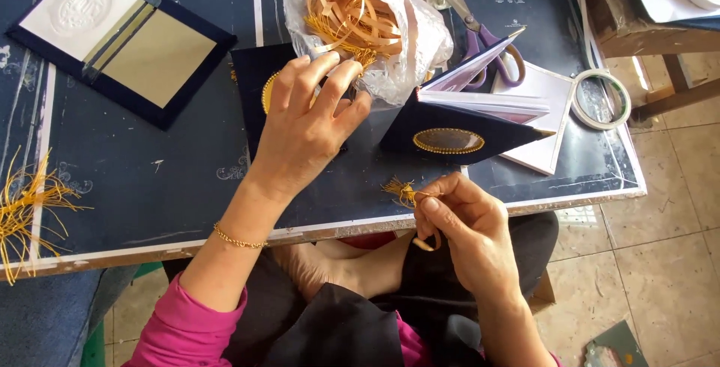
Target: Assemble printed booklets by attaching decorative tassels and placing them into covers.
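Left hand (311, 123) reaches fingers-spread into the clear plastic bag (409, 37) of gold ribbon tassels (356, 18), probably picking one; right hand (461, 221) pinches a gold tassel (401, 191) at the bench (150, 187) edge, near the navy book cover (457, 134) propped open for access

Head camera looks steeply down, close over the table (150, 179).

Your gold tassel (400, 191) sits pinched at the table's near edge, its frayed threads fanning left and its ribbon tail curling below your fingers. The clear plastic bag (409, 33) lies open farther back, crumpled, holding a loose tangle of gold ribbon tassels (356, 14).
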